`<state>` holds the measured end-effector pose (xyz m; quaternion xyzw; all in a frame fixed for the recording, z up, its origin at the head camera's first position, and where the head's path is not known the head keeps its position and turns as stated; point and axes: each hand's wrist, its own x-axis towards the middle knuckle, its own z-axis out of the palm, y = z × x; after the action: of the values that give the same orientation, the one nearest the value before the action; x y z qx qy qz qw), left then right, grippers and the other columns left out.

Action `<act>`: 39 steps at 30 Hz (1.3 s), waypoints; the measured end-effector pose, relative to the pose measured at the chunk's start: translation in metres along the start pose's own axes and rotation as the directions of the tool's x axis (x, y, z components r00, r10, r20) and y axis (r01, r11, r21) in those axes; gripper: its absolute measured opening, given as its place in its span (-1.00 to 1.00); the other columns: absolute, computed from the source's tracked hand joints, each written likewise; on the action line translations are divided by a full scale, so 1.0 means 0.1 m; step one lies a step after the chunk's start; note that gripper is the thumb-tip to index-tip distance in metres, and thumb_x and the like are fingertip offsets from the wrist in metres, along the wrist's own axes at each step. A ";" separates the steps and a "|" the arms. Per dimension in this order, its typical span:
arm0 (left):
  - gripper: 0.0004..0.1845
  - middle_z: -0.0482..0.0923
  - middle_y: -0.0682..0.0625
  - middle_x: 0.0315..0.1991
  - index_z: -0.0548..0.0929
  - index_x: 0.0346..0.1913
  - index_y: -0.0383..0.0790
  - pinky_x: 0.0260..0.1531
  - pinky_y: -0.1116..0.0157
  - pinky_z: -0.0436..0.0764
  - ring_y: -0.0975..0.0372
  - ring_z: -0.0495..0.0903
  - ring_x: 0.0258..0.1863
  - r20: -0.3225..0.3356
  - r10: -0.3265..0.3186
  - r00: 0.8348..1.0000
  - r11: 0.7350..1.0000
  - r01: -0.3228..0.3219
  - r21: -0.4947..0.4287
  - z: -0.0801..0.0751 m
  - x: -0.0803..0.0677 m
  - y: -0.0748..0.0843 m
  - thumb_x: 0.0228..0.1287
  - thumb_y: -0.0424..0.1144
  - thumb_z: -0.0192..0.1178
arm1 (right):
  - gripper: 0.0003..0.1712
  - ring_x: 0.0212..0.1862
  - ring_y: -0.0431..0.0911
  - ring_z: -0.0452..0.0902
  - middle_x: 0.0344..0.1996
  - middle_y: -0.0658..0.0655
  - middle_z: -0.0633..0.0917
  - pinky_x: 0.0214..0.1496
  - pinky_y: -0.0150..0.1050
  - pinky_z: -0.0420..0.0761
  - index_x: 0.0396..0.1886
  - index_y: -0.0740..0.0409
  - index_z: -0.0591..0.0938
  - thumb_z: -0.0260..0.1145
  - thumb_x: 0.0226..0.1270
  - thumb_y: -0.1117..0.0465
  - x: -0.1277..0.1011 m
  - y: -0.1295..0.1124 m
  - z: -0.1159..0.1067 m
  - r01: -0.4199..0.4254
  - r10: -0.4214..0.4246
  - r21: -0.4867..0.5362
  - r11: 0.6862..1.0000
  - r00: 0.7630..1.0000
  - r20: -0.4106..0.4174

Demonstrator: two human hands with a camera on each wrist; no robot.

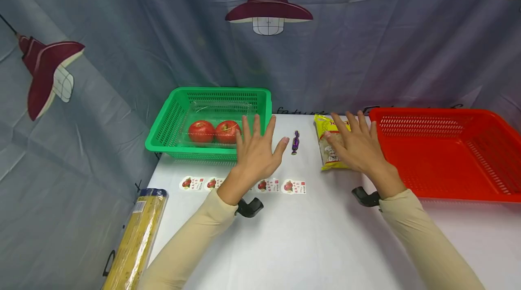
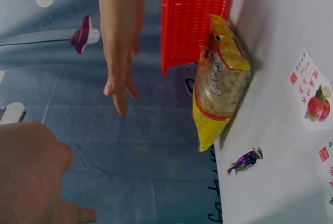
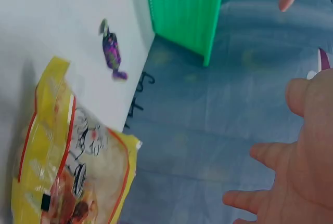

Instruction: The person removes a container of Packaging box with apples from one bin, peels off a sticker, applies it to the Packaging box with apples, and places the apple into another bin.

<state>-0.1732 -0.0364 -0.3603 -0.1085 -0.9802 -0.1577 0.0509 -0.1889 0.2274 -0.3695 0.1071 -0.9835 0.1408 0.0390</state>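
Note:
My left hand (image 1: 257, 141) hovers with fingers spread just right of the green basket (image 1: 171, 120), holding nothing. In that basket a clear plastic box holds two red apples (image 1: 201, 130). My right hand (image 1: 353, 138) is spread flat above a yellow snack bag (image 1: 328, 154) lying beside the red basket (image 1: 443, 159); the left wrist view shows that right hand (image 2: 119, 42) raised clear of the snack bag (image 2: 221, 83). A purple wrapped candy (image 1: 295, 142) lies on the white table between the hands, and the candy (image 3: 112, 50) also shows in the right wrist view.
A strip of apple stickers (image 1: 285, 186) lies on the table (image 1: 309, 244) under my left wrist. A long yellow wrapped roll (image 1: 136, 240) leans at the table's left edge. A blue printed cloth hangs behind and to the sides.

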 end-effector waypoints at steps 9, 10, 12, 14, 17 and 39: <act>-0.30 0.04 -0.26 0.50 0.17 0.54 0.02 0.33 -0.21 -0.08 -0.26 -0.25 0.47 -0.102 0.006 0.995 0.995 -0.016 -0.103 -0.10 -0.25 -0.11 0.47 0.26 -0.21 | -0.14 0.50 0.34 -0.38 0.48 0.43 0.03 0.33 0.37 -0.44 0.59 -0.02 0.05 -0.16 0.46 -0.35 0.12 -0.16 0.06 0.040 -0.040 -0.001 0.999 0.999 -0.002; -0.31 0.07 -0.25 0.49 0.20 0.53 0.00 0.31 -0.20 -0.02 -0.26 -0.20 0.47 -0.122 0.008 0.992 0.993 -0.022 -0.113 -0.11 -0.28 -0.12 0.48 0.25 -0.20 | -0.14 0.50 0.34 -0.37 0.48 0.43 0.04 0.34 0.36 -0.43 0.59 -0.02 0.05 -0.16 0.46 -0.35 0.13 -0.18 0.06 0.045 -0.045 0.004 0.999 0.999 -0.001; -0.34 0.14 -0.23 0.46 0.27 0.50 -0.03 0.23 -0.16 0.12 -0.23 -0.06 0.43 -0.159 0.011 0.987 0.992 -0.031 -0.125 -0.12 -0.35 -0.15 0.48 0.22 -0.17 | -0.14 0.50 0.35 -0.35 0.48 0.42 0.05 0.34 0.37 -0.40 0.59 -0.03 0.06 -0.16 0.46 -0.36 0.15 -0.22 0.07 0.053 -0.053 0.010 0.999 0.999 0.000; -0.36 0.24 -0.23 0.40 0.34 0.45 -0.07 0.13 -0.11 0.23 -0.19 0.07 0.37 -0.189 0.015 0.982 0.989 -0.042 -0.139 -0.14 -0.42 -0.18 0.48 0.20 -0.15 | -0.15 0.50 0.35 -0.34 0.47 0.41 0.06 0.35 0.38 -0.37 0.58 -0.02 0.08 -0.15 0.46 -0.35 0.16 -0.27 0.08 0.059 -0.059 0.020 0.998 0.998 -0.002; -0.41 0.40 -0.21 0.26 0.45 0.37 -0.12 -0.03 -0.01 0.32 -0.12 0.24 0.23 -0.207 0.009 0.978 0.985 -0.045 -0.166 -0.17 -0.52 -0.22 0.48 0.16 -0.10 | -0.15 0.50 0.34 -0.34 0.47 0.41 0.07 0.34 0.39 -0.37 0.58 -0.01 0.10 -0.13 0.46 -0.34 0.19 -0.34 0.10 0.069 -0.069 0.039 0.997 0.998 0.000; -0.60 0.63 0.06 -0.36 0.74 -0.16 -0.15 -0.65 0.19 0.38 0.19 0.50 -0.51 -0.095 -0.264 0.960 0.803 0.164 -0.573 0.09 -0.63 -0.73 0.53 -0.02 -0.07 | -0.17 0.52 0.28 -0.30 0.48 0.34 0.11 0.37 0.33 -0.37 0.58 -0.12 0.10 -0.22 0.47 -0.40 0.36 -0.81 0.28 0.159 -0.161 0.067 0.985 0.987 0.028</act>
<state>-0.1298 -0.1137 -0.3995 0.0070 -0.8886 -0.4511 0.0823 -0.2076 0.1364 -0.3711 0.1892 -0.9672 0.1670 0.0303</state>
